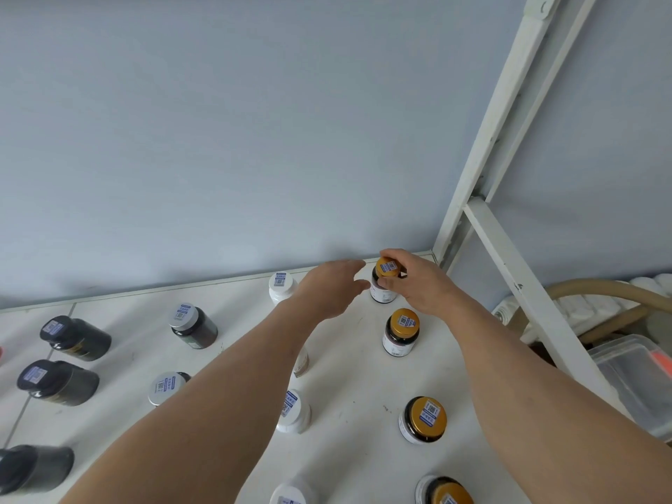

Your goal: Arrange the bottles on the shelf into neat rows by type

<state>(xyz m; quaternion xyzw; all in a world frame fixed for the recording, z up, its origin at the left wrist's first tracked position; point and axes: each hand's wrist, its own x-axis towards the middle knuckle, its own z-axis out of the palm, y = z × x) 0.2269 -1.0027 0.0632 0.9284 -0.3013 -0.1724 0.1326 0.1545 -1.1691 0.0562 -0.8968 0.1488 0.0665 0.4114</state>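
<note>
Right hand (414, 285) pinches the rear gold-capped bottle (384, 283) at the cap: thumb on the near side, fingers curled over the far side. Bottle stands upright on the white shelf (356, 376), near the back edge, close to the wall (254, 121) and the white frame post (483, 158).

Left hand (329, 291) is just left of that grip, fingers straight and loosely spread, holding nothing; fingertips sit close to the bottle, contact not clear.

Toward the camera from the grip, three more gold-capped bottles in a rough line: second (400, 332) just below the gripped one, third (423, 419) further down, fourth (445, 491) cut off by the bottom edge.

Left of the grip, behind the left hand: a white bottle (282, 287). More white bottles under the left forearm: one (294, 411) mid-shelf, one (291, 494) at the bottom edge.

Further left: two dark bottles with grey caps (192, 327) (165, 387). Far left: three black-capped dark bottles (74, 338) (58, 381) (34, 467).

Right of the grip, beyond the frame: a clear plastic bin (632, 376) and a tan hose (600, 289).
</note>
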